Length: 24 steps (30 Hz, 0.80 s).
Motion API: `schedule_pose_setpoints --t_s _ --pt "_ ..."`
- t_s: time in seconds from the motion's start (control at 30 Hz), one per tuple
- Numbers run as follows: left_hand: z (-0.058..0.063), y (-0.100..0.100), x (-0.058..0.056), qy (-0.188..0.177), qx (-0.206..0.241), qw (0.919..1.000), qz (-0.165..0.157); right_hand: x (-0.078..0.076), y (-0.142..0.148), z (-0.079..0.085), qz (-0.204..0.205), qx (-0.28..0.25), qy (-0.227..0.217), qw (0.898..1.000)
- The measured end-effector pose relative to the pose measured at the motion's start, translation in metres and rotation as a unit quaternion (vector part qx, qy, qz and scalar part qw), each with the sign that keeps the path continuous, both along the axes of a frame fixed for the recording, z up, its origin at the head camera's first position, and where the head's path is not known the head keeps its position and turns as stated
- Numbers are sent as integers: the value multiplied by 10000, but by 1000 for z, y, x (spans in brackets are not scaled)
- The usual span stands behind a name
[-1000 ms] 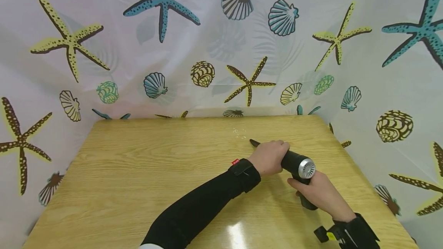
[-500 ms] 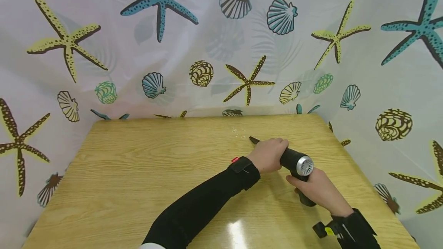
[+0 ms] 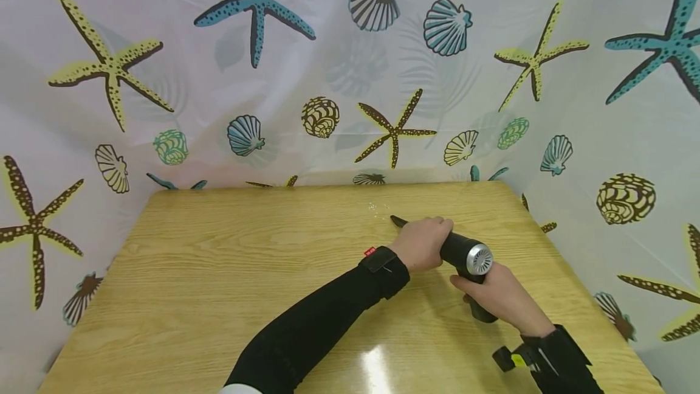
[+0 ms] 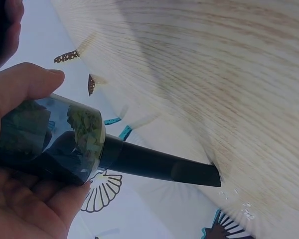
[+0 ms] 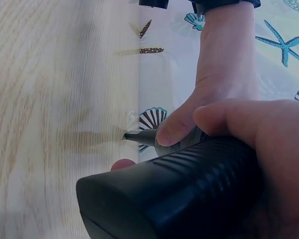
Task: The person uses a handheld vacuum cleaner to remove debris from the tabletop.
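A black handheld vacuum cleaner [image 3: 458,249] with a silver vented end is held in both hands over the right part of the table. My left hand [image 3: 422,243] grips its clear dust cup [image 4: 84,130], where crumpled greenish bits show inside. My right hand [image 3: 505,298] is wrapped around the ribbed handle [image 5: 189,184]. The slim crevice nozzle [image 4: 164,164] points away toward the back, its tip close over the tabletop. Just beyond that tip lie small white crumbs [image 3: 377,207].
The wood-grain table [image 3: 229,272] reaches back to a white curtain [image 3: 306,65] printed with starfish and shells, which also hangs along both sides. A bright light reflection lies on the tabletop near the front.
Both hands have shifted the vacuum very slightly left and toward the back, nozzle tip included. Grips look the same, and the crumbs stay at the same spot.
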<state>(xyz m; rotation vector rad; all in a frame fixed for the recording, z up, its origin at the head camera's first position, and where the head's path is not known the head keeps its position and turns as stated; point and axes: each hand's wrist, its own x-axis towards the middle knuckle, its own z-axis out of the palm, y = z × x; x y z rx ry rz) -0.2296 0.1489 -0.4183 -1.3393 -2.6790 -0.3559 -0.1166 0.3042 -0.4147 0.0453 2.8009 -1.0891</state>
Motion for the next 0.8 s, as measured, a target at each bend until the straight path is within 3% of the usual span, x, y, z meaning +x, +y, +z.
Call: schedule_pose_setpoints --t_s 0.8 --pt "-1 -14 -6 76 12 9997 215 -14 -7 -3 182 -65 69 9998"
